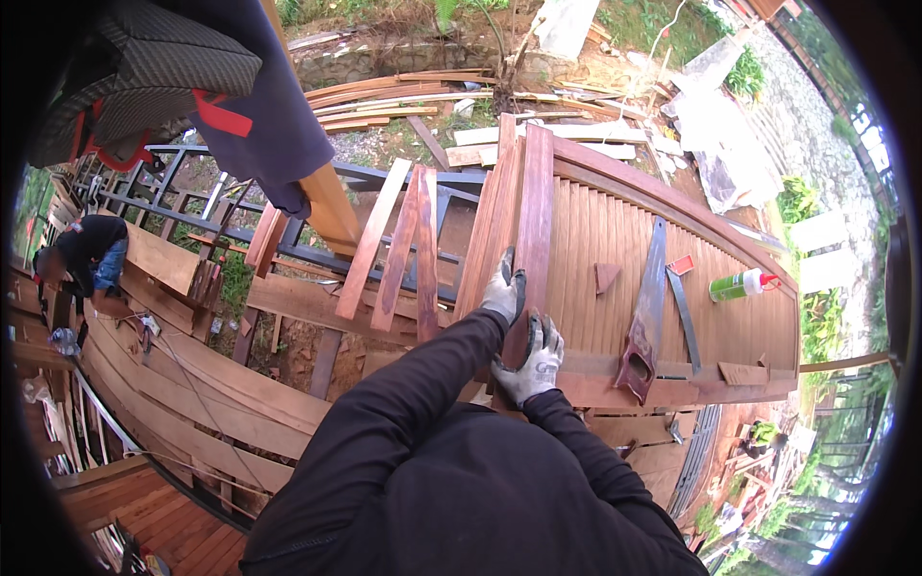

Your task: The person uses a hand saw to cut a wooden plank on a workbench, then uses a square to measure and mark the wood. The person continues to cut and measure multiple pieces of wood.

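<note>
A long reddish-brown wooden board (535, 206) runs away from me along the left side of a slatted wooden panel (573, 240). My left hand (503, 291), in a grey-white work glove, grips the board's left edge. My right hand (534, 363), gloved alike, is closed around its near end, fingers on the right side. Thinner wooden strips (488, 230) stand close by on the left. On the panel lie a handsaw (650, 298), a flat dark tool with a red end (685, 322), a triangular wood offcut (606, 276) and a green-and-white bottle with a red nozzle (740, 285).
Loose wooden slats (399, 254) lean left of the panel, over dark metal framing (357, 178). A yellowish post (328, 206) with dark cloth rises there. At far left another person (86, 254) bends over planks. Lumber (413, 94) lies on the ground beyond.
</note>
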The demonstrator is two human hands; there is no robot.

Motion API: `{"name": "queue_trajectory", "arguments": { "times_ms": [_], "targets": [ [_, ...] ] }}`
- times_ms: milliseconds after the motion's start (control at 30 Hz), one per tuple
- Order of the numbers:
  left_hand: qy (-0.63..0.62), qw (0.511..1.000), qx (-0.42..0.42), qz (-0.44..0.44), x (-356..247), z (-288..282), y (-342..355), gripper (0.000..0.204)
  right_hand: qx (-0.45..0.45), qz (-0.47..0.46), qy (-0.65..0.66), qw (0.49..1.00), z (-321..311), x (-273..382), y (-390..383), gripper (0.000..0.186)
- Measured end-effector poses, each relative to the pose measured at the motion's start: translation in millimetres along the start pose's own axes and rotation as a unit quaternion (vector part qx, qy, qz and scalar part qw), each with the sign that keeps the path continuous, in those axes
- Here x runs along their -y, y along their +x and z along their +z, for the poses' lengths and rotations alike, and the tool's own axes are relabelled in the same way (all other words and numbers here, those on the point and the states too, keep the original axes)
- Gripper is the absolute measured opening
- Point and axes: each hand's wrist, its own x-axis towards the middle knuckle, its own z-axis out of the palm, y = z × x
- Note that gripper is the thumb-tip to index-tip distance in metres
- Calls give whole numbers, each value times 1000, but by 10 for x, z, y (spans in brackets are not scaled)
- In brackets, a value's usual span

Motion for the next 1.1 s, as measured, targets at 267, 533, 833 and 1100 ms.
{"name": "queue_trajectory", "arguments": {
  "times_ms": [267, 533, 833, 1100],
  "targets": [
    [27, 1000, 6, -4, -23, 9, -2, 59, 0, 4, 5, 1000, 15, -36, -27, 113],
    [32, 998, -2, 49, 208, -40, 140, 62, -71, -37, 111, 991, 131, -243, 66, 92],
    [-52, 991, 121, 8, -24, -397, -658, 72, -97, -65, 79, 990, 32, -656, -101, 43],
    [-38, 997, 64, 32, 154, -214, -805, 68, -100, -59, 108, 987, 40, -631, -19, 37]
  ]
}}
